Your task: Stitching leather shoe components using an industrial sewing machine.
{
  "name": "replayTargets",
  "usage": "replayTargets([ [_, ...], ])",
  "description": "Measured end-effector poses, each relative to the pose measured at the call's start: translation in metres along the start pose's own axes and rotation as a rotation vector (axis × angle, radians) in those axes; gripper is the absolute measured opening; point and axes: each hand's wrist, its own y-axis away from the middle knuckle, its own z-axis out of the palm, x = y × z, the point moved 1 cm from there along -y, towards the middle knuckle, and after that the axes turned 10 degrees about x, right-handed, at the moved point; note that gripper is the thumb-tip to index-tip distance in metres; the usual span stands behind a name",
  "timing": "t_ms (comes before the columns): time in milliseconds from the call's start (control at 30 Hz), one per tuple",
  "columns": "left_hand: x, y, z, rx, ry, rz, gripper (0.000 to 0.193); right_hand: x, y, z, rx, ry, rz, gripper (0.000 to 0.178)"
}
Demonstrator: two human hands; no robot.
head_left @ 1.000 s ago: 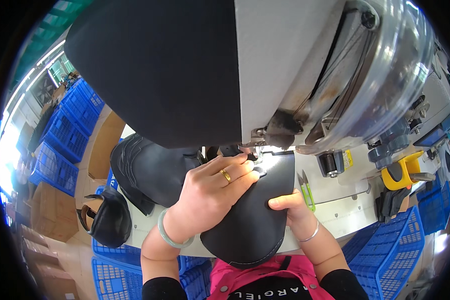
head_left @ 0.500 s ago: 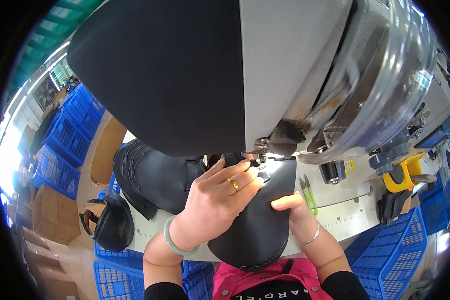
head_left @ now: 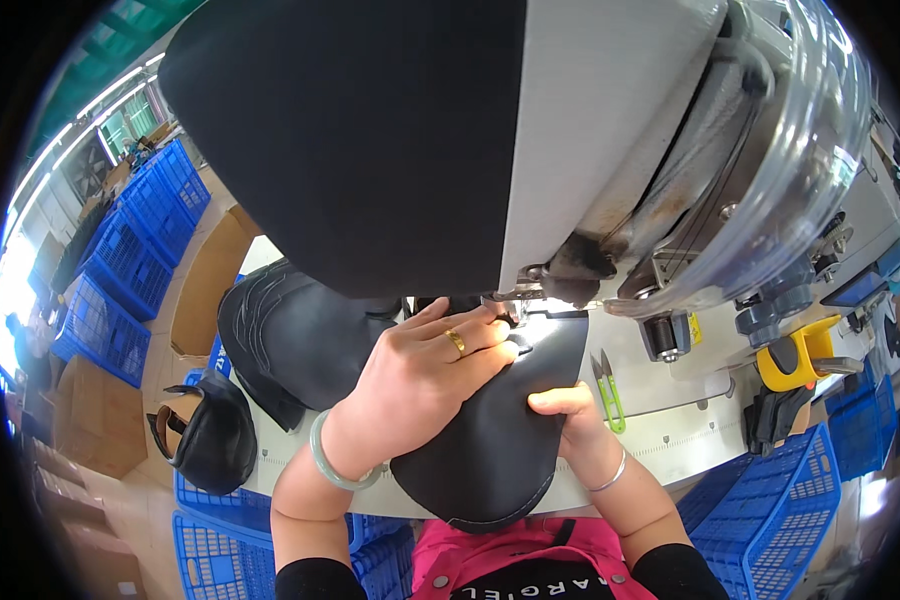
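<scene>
A black leather piece with a stitched, rounded near edge lies under the needle area of a sewing machine. My left hand rests on it with fingers stretched out, the fingertips pressing close beside the lit presser foot. Under those fingertips is a small black part, mostly hidden. At the right edge of the leather, my right hand grips it, thumb on top and the other fingers out of sight beneath.
More black leather pieces lie left of my left hand. A curved black leather part hangs at the table's left edge. Green-handled snips lie to the right, with a yellow holder farther off. Blue crates stand around the table.
The whole view has shifted slightly. Both hands and the leather piece appear a little farther left, the near edge of the leather swinging left. Both hands keep their places on it.
</scene>
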Motion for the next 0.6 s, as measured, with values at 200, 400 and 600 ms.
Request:
replayTargets([
  [200, -0.005, -0.002, 0.001, 0.028, 0.031, 0.01, 0.024, 0.002, -0.002, 0.002, -0.045, -0.033, -0.01, 0.041],
  [400, -0.01, -0.001, 0.002, 0.046, 0.053, 0.021, 0.025, 0.004, -0.004, 0.0, -0.015, -0.024, -0.04, 0.039],
  [600, -0.015, -0.002, 0.003, 0.056, 0.073, 0.04, 0.026, 0.004, -0.005, 0.002, 0.099, 0.014, -0.044, 0.045],
])
